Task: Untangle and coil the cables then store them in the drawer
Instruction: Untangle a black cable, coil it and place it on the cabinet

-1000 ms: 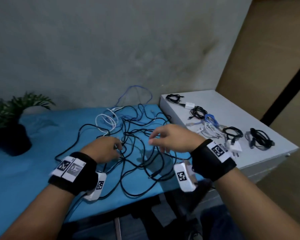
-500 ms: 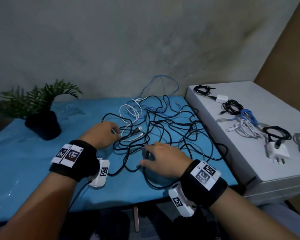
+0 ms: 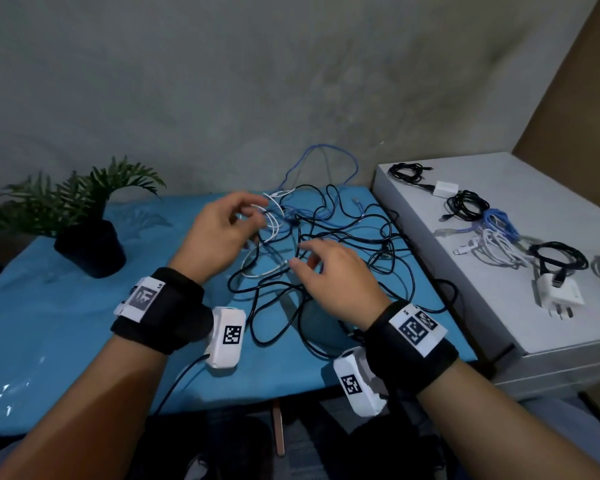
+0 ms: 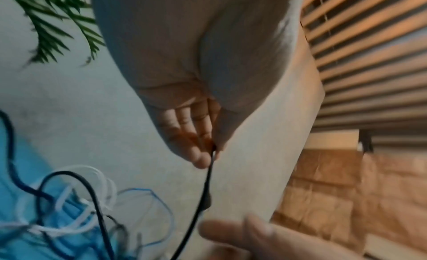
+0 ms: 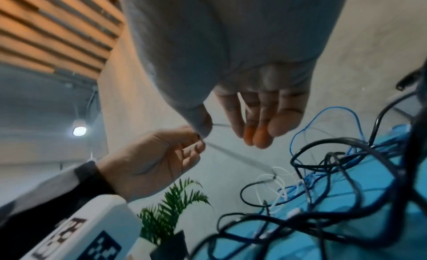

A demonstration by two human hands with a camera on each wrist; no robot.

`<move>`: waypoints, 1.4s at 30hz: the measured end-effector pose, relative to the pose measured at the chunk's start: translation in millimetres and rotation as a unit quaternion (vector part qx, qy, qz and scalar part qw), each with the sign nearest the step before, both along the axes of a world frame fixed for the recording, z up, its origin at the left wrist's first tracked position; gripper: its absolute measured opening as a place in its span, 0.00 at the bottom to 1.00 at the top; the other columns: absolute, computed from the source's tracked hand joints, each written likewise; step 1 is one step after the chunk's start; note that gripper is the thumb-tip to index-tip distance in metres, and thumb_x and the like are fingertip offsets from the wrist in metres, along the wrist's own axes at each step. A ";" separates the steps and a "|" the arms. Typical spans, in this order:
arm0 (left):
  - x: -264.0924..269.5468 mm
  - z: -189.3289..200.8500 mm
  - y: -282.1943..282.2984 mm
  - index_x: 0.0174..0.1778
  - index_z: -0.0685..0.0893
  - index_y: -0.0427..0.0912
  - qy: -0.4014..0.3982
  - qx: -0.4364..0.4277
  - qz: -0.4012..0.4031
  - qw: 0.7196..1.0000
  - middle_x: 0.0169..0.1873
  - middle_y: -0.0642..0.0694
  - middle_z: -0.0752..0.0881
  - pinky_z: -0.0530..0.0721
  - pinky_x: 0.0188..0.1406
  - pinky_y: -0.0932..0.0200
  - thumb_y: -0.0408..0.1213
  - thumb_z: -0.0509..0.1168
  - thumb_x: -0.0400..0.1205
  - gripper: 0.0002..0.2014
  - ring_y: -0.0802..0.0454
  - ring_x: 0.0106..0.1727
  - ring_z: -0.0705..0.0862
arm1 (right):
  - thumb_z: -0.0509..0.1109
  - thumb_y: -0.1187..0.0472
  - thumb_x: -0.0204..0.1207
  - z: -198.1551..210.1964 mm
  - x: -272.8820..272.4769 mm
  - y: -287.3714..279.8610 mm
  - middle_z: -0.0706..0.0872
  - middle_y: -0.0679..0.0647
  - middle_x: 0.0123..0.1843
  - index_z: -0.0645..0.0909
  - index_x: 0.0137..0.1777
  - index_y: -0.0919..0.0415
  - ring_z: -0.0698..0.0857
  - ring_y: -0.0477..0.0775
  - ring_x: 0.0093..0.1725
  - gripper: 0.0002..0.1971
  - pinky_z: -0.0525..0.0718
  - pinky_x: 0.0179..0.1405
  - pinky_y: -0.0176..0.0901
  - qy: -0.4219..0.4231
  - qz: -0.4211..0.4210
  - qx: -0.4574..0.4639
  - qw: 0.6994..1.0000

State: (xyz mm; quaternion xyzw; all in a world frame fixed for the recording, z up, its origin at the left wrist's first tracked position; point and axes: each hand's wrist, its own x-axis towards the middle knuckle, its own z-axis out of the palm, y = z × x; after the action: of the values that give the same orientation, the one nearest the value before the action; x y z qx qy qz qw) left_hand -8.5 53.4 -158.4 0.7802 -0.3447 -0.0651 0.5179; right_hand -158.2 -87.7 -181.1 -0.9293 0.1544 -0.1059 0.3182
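Note:
A tangle of black, white and blue cables (image 3: pixel 343 237) lies on the blue table (image 3: pixel 66 323). My left hand (image 3: pixel 253 216) is raised over the tangle's left side. In the left wrist view it (image 4: pixel 211 154) pinches a thin black cable (image 4: pixel 203 190) between thumb and fingertips, and the cable hangs down into the pile. My right hand (image 3: pixel 302 261) hovers just right of it with fingers loosely spread. In the right wrist view its fingers (image 5: pixel 256 136) are nearly straight; a thin strand runs past the thumb, with no clear grip.
A white cabinet (image 3: pixel 465 306) stands against the table's right edge. Several coiled cables (image 3: pixel 468 206) and a white charger (image 3: pixel 558 296) lie on its top. A potted plant (image 3: pixel 90 244) sits at the table's back left. The grey wall is close behind.
My left hand has lifted up and back from the table, drawing the black cable with it. The right hand has risen from the front of the pile toward its middle.

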 end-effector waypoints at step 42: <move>-47.1 50.3 -1.6 0.81 0.70 0.37 0.105 -0.212 -0.138 0.962 0.50 0.42 0.94 0.90 0.55 0.52 0.38 0.51 0.94 0.19 0.46 0.47 0.93 | 0.68 0.55 0.87 35.1 -4.0 -4.1 0.81 0.49 0.27 0.89 0.47 0.58 0.77 0.49 0.28 0.11 0.73 0.32 0.47 -0.196 0.171 -0.077 0.963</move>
State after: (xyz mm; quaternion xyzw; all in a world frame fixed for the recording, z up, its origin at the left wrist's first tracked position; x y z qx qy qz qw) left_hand -55.6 51.8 -108.1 0.5860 -0.3988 -0.1426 0.6908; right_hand -162.2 -91.7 -146.0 -0.9246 -0.0806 -0.2418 0.2830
